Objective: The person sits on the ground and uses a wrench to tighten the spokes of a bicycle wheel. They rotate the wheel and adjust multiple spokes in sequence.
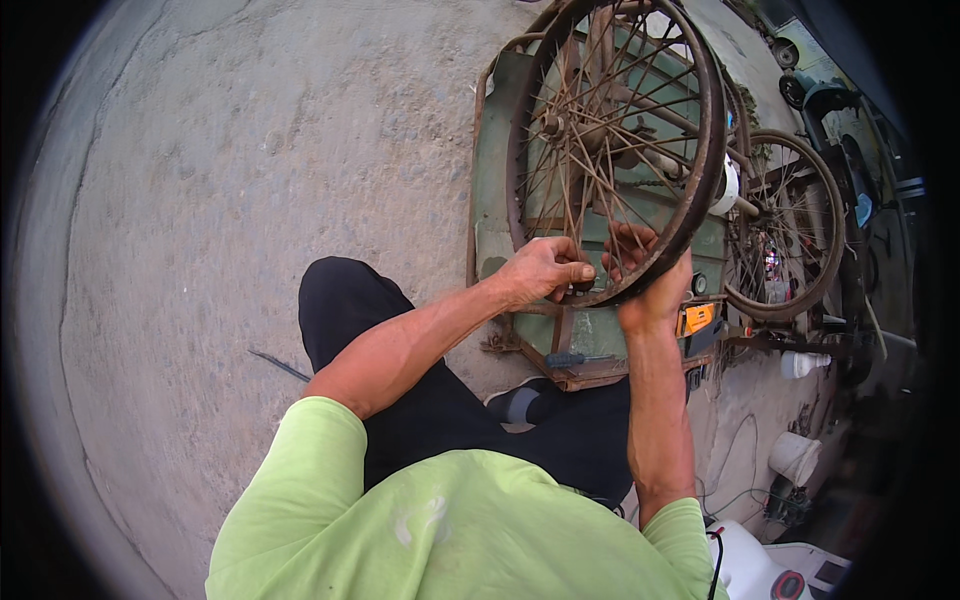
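Observation:
A rusty spoked wheel (712, 150), bare of a tyre, stands tilted over a green metal cart body (492, 160). My left hand (543, 268) is closed in a pinch at the lower inside of the rim, by the spoke ends. A small dark piece shows at its fingertips, too small to name. My right hand (655, 280) reaches round the rim from the right, its curled fingers showing among the spokes and its thumb hidden. Below the wheel, a screwdriver (570, 359) with a dark blue handle lies on the cart's near edge.
A second spoked wheel (830, 215) stands at the right. An orange and dark object (697, 319) is beside my right wrist. White containers (795, 457) and thin cables lie on the ground at the lower right. A dark thin rod (278, 364) lies left of my knee.

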A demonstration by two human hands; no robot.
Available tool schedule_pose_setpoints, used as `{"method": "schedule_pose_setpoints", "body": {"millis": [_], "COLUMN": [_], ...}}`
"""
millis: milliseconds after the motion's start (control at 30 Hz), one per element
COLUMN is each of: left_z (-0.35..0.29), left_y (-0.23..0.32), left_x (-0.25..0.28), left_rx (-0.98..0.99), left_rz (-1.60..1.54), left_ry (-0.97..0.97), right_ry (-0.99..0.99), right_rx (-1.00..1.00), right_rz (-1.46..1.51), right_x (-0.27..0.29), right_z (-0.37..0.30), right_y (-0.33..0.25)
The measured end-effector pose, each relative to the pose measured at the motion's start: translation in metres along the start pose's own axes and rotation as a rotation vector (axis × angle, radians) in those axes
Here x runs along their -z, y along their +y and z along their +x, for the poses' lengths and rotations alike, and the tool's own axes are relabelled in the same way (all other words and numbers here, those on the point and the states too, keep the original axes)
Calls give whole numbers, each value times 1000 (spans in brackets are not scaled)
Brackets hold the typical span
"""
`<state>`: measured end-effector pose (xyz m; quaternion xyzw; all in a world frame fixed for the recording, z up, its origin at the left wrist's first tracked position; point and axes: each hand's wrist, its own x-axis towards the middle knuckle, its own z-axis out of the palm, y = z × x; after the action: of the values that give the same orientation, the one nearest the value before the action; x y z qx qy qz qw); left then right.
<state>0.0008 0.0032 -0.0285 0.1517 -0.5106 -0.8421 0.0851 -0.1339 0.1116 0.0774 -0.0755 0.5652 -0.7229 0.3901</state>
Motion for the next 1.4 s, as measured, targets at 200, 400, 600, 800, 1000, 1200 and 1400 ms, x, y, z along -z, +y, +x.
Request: {"method": "schedule_pose_setpoints", "body": {"millis": [200, 400, 600, 800, 1000, 1200, 1400], "left_z": [-2, 2, 0, 4, 7, 16, 8], "left_y": [14, 17, 22, 31, 40, 12, 13], "left_x": [-10, 4, -14, -5, -7, -10, 0], "left_rx": [23, 70, 69, 91, 98, 108, 30], "left_rz": [317, 290, 694, 428, 445, 782, 815], "left_ry": [194, 68, 307, 195, 203, 367, 338], "right_ry": [62, 33, 45, 69, 54, 62, -74], "right_rx": [-16, -7, 16, 22, 28, 61, 74], "right_rz": [28, -4, 13, -149, -180, 0, 19], "right_x": [0, 7, 16, -4, -5, 24, 33], "right_z": [-3, 0, 4, -5, -2, 1, 3], "right_y": [11, 16, 27, 0, -3, 50, 51]}}
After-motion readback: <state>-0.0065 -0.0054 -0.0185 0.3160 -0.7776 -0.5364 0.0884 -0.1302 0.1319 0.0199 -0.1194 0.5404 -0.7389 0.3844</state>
